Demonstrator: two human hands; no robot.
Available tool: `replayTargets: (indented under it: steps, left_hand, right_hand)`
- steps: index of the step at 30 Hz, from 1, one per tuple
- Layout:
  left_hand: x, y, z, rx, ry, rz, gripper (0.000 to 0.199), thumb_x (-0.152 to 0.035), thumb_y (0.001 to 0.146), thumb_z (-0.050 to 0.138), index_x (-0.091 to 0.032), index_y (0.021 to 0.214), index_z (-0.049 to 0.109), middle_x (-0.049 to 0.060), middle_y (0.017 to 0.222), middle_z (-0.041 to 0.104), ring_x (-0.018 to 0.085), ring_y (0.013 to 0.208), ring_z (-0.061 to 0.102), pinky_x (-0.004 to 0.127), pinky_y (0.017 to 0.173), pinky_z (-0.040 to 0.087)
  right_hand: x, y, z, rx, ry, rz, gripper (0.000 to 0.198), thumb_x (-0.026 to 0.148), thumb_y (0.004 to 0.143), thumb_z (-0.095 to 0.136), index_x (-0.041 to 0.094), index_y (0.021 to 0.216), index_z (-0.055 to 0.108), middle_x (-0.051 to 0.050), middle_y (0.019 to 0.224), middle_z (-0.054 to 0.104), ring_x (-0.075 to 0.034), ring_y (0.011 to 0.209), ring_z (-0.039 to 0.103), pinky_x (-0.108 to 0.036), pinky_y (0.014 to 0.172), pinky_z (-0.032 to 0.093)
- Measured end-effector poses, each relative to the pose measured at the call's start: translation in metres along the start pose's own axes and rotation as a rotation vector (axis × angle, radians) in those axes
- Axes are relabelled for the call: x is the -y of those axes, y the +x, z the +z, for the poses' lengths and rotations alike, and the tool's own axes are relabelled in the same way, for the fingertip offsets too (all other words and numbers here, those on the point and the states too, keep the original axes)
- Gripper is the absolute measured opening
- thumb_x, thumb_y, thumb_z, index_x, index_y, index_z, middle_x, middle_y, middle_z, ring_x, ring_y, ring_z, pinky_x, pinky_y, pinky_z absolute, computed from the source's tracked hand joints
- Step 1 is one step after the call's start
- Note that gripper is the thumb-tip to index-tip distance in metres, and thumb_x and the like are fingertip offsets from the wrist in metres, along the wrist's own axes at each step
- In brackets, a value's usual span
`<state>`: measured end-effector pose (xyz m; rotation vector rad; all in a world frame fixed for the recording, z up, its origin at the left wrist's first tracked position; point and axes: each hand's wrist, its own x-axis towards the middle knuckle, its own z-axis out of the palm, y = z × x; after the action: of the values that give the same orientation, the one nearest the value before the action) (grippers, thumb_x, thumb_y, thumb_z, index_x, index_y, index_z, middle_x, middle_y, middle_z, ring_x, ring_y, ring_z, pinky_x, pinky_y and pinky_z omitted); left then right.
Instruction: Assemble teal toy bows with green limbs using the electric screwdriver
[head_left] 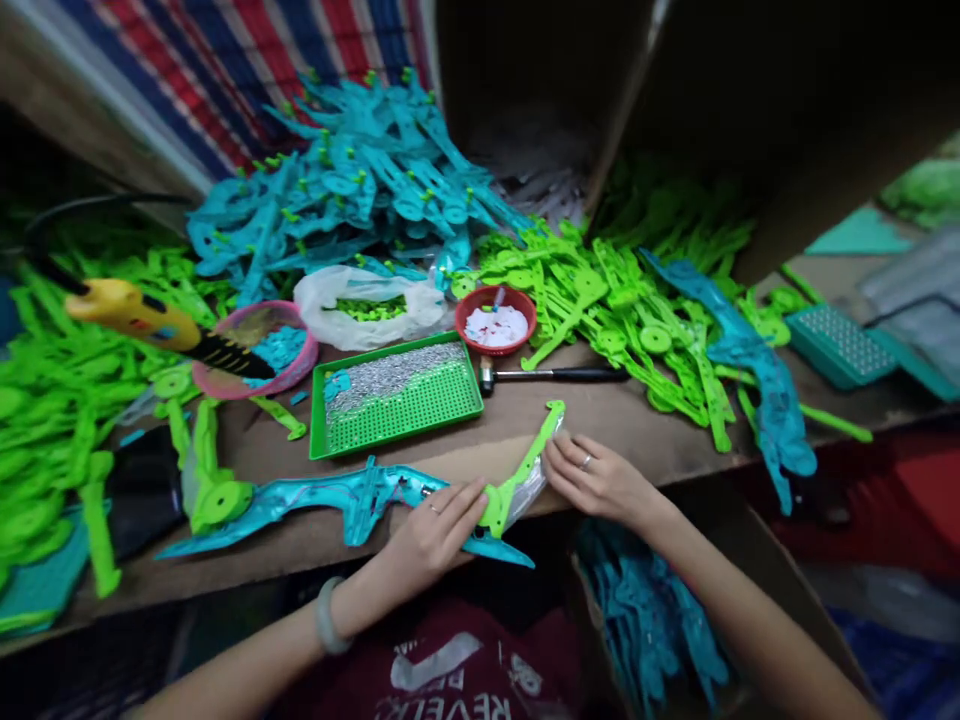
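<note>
A blue plastic bow-shaped toy shell (300,498) lies along the front of the bench, its hollow inside facing up. My left hand (431,535) grips its right part, fingers together and fingertips against the base of a bright green plastic arm (525,465). That arm slants up and away from the shell's right end. A translucent greyish plastic piece (528,498) lies along the arm's near side. My right hand (596,480) is closed at the arm's upper part, fingertips pinching its edge; the exact contact is hidden. Another green arm (221,500) sits at the shell's left end.
Behind the shell are a green tray (397,430) of small metal parts, a hammer (555,375), a red bowl (496,345) of white stuff and a pink bowl (300,365). A yellow power screwdriver (135,312) hangs left. Blue shells (337,190) and green arms (615,310) are heaped behind.
</note>
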<state>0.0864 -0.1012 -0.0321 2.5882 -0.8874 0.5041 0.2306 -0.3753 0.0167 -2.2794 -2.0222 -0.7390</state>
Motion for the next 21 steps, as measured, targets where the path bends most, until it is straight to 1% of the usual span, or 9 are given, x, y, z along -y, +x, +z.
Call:
replayTargets:
  steps: [2,3,5,7,9,12,15,18,21]
  left_hand:
    - [-0.002,0.003,0.006,0.014,0.016,-0.027,0.059,-0.046,0.1,0.048,-0.002,0.14,0.047,0.026,0.134,0.06,0.032,0.125,0.058,0.047,0.101,0.052]
    - [-0.003,0.005,0.008,0.015,0.017,-0.045,0.063,-0.051,0.098,0.05,-0.002,0.138,0.049,0.026,0.135,0.06,0.032,0.126,0.057,0.047,0.102,0.051]
    - [-0.004,0.009,0.01,0.013,0.014,-0.078,0.064,-0.053,0.097,0.052,-0.003,0.136,0.051,0.025,0.135,0.06,0.031,0.126,0.057,0.047,0.102,0.05]
    - [-0.005,0.015,0.011,0.012,0.011,-0.1,0.064,-0.055,0.096,0.053,-0.004,0.135,0.052,0.024,0.134,0.061,0.03,0.125,0.057,0.045,0.104,0.048]
    - [-0.005,0.022,0.009,0.004,0.02,-0.116,0.066,-0.057,0.095,0.053,-0.005,0.135,0.052,0.021,0.135,0.061,0.028,0.126,0.056,0.042,0.106,0.046]
    - [-0.005,0.027,-0.005,-0.011,0.039,-0.111,0.07,-0.062,0.094,0.05,-0.005,0.134,0.054,0.019,0.14,0.058,0.027,0.129,0.054,0.039,0.109,0.042]
    - [0.005,0.022,-0.033,-0.057,0.027,-0.111,0.057,-0.057,0.097,0.049,-0.011,0.129,0.059,0.014,0.138,0.06,0.025,0.126,0.056,0.038,0.107,0.042]
    - [0.037,0.02,-0.058,-0.088,0.098,-0.176,0.036,-0.041,0.103,0.046,-0.013,0.117,0.065,0.012,0.121,0.07,0.022,0.111,0.065,0.037,0.096,0.048]
    - [0.088,0.036,-0.063,-0.052,0.134,-0.201,0.032,-0.036,0.103,0.048,-0.013,0.112,0.067,0.011,0.117,0.072,0.022,0.107,0.067,0.036,0.09,0.05]
  right_hand:
    - [-0.013,0.008,-0.015,0.111,0.097,0.086,0.022,0.007,0.092,0.049,0.009,0.104,0.068,-0.018,0.107,0.071,-0.026,0.093,0.066,-0.041,0.075,0.056]
    - [-0.021,0.019,-0.025,0.117,0.163,0.147,0.022,0.008,0.091,0.05,0.011,0.103,0.068,-0.017,0.106,0.071,-0.026,0.091,0.066,-0.041,0.072,0.056]
    - [-0.036,0.057,-0.041,0.005,0.334,0.306,0.019,0.011,0.091,0.052,0.014,0.103,0.067,-0.014,0.102,0.071,-0.025,0.09,0.066,-0.041,0.075,0.056]
    - [-0.044,0.118,-0.044,-0.166,0.555,0.443,0.021,0.013,0.091,0.055,0.017,0.109,0.065,-0.011,0.103,0.07,-0.022,0.096,0.066,-0.04,0.083,0.056]
    - [-0.043,0.196,-0.028,-0.219,0.796,0.463,0.029,0.02,0.092,0.058,0.018,0.121,0.06,-0.012,0.116,0.067,-0.021,0.107,0.064,-0.038,0.088,0.056]
    - [-0.029,0.317,0.016,-0.151,1.042,0.308,0.062,0.034,0.084,0.073,0.016,0.138,0.047,-0.018,0.144,0.052,-0.024,0.128,0.055,-0.041,0.102,0.052]
    - [-0.017,0.402,0.055,-0.04,1.195,0.176,0.058,0.033,0.086,0.072,0.018,0.136,0.048,-0.013,0.141,0.057,-0.02,0.125,0.056,-0.035,0.105,0.051]
    - [-0.021,0.431,0.069,-0.057,1.313,0.21,0.047,0.039,0.085,0.072,0.021,0.125,0.054,-0.005,0.121,0.067,-0.015,0.103,0.064,-0.029,0.092,0.056]
    - [-0.036,0.418,0.058,-0.149,1.384,0.389,0.045,0.048,0.083,0.071,0.023,0.116,0.054,-0.002,0.104,0.068,-0.014,0.087,0.065,-0.029,0.079,0.059]
